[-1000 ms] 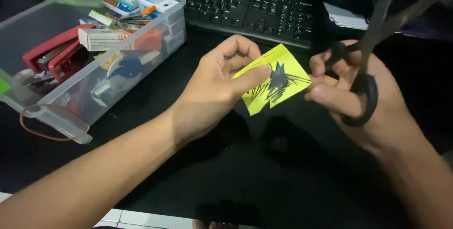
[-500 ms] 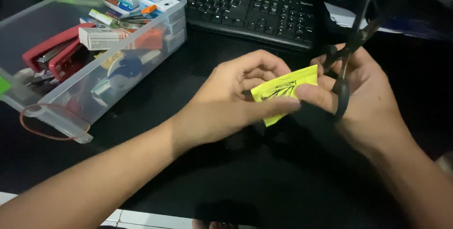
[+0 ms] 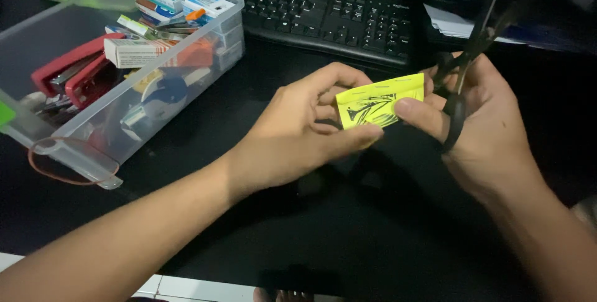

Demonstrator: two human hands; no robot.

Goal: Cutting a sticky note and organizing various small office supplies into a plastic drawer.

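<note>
The note (image 3: 379,104), a small yellow paper with black scribbles, is held up between both hands in front of the keyboard (image 3: 323,9). The left hand (image 3: 305,134) pinches its lower left edge with thumb and fingers. The right hand (image 3: 485,128) touches the note's right side with its thumb while gripping black scissors (image 3: 463,78), blades pointing up toward the keyboard's right end. Left of the keyboard a clear bin (image 3: 112,65) of office supplies sits on the dark worktop (image 3: 348,227).

Scissors (image 3: 463,78): blades above right hand (image 3: 482,125) motion-blurred, tips cut off at top edge. Yellow note (image 3: 379,101): lower edge hidden behind left hand (image 3: 305,131) thumb.
</note>
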